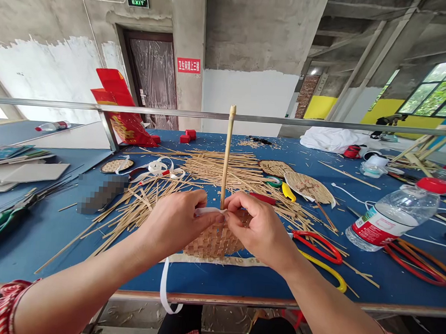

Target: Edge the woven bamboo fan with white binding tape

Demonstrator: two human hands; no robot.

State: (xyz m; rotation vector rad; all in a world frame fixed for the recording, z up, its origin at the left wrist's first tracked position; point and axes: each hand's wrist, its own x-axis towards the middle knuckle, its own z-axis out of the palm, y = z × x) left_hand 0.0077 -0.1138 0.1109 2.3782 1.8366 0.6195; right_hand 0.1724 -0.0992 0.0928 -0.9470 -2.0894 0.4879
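Note:
A small woven bamboo basket (215,244) stands near the table's front edge, with an upright bamboo stick (228,157) rising at its rim. My left hand (185,217) is closed on a white ribbon (164,283), thumb and fingers pinching it along the basket's rim. The ribbon's loose end hangs down over the table edge. My right hand (255,226) is closed in a pinch at the rim just right of the stick, where the ribbon ends between the fingertips. Both hands nearly touch, and they hide part of the rim.
Thin bamboo strips (215,169) spread behind and beside the basket. Red-handled scissors (319,246) and yellow handles (327,272) lie right, near a water bottle (396,216). Green-handled pliers (7,220) lie left. A metal rail (285,121) crosses behind.

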